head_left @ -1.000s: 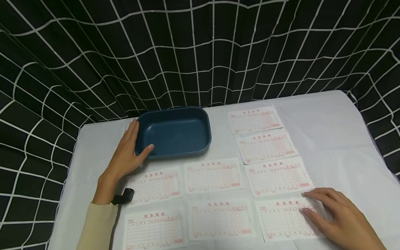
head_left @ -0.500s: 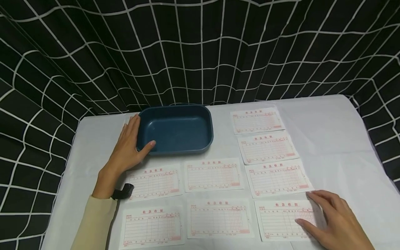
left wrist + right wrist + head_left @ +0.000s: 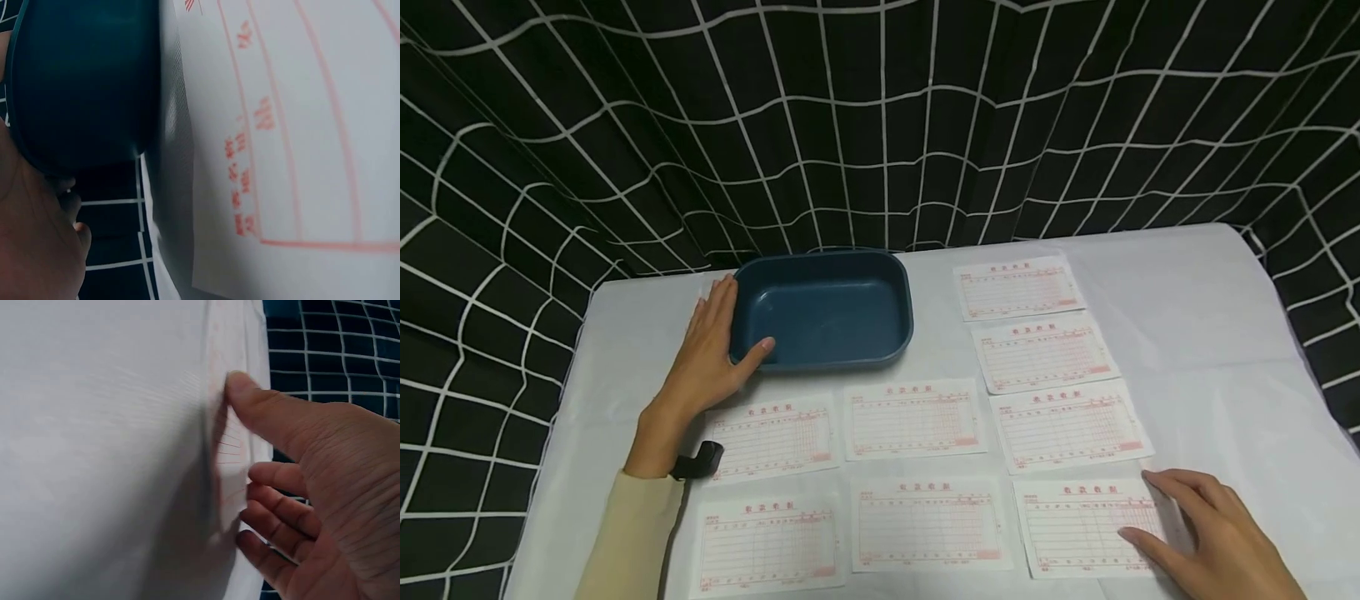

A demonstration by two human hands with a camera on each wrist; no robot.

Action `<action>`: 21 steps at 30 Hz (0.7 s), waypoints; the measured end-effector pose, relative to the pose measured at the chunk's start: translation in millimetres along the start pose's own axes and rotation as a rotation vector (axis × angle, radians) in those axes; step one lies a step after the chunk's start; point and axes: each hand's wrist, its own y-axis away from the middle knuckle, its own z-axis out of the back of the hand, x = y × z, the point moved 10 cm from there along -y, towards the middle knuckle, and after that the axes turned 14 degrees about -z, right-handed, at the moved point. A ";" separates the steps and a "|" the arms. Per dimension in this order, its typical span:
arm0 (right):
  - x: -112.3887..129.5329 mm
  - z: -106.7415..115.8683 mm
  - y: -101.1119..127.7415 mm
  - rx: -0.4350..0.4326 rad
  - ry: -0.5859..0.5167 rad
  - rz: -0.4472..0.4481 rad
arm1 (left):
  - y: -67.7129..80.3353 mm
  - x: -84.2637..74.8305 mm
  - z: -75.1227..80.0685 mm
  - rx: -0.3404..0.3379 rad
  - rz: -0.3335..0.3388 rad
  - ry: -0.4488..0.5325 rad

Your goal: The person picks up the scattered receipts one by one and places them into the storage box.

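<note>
On the white-covered tabletop (image 3: 1210, 333), before a black grid-patterned curtain (image 3: 880, 125), items are lying as follows.

Left hand (image 3: 711, 354): forearm in a cream sleeve (image 3: 628, 542) is reaching forward from the near left; palm is lying against the left wall of the blue tub (image 3: 823, 308), fingers extending straight along that wall, thumb hooking round the near left corner. The grip is loose and open-handed, bracing rather than clasping.

Blue tub: standing upright at the left rear of the tabletop, nothing showing inside it.

Right hand (image 3: 1213, 537): entering from the near right corner, fingers spreading over the right edge of the nearest right receipt (image 3: 1086, 527). The grip is pinching that edge, thumb on one side and fingers on the other.

Receipts: eight red-printed slips are lying flat, four in a column at the right, four in two rows at centre and left; the upper left slip (image 3: 771, 437) is lying just beside the left wrist.

Left wrist view: showing the tub's dark outer wall (image 3: 81, 81) close against the palm (image 3: 31, 250), with a slip's red lettering (image 3: 250, 156) alongside, details the head view is not resolving.

Right wrist view: showing the paper edge (image 3: 222, 450) lifting off the cloth between thumb (image 3: 275, 422) and curling fingers (image 3: 281, 512), which the head view is showing only from above.
</note>
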 end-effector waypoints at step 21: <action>-5.8 -1.3 -9.4 0.077 -0.018 0.006 | -1.0 -0.8 0.1 0.007 0.014 -0.022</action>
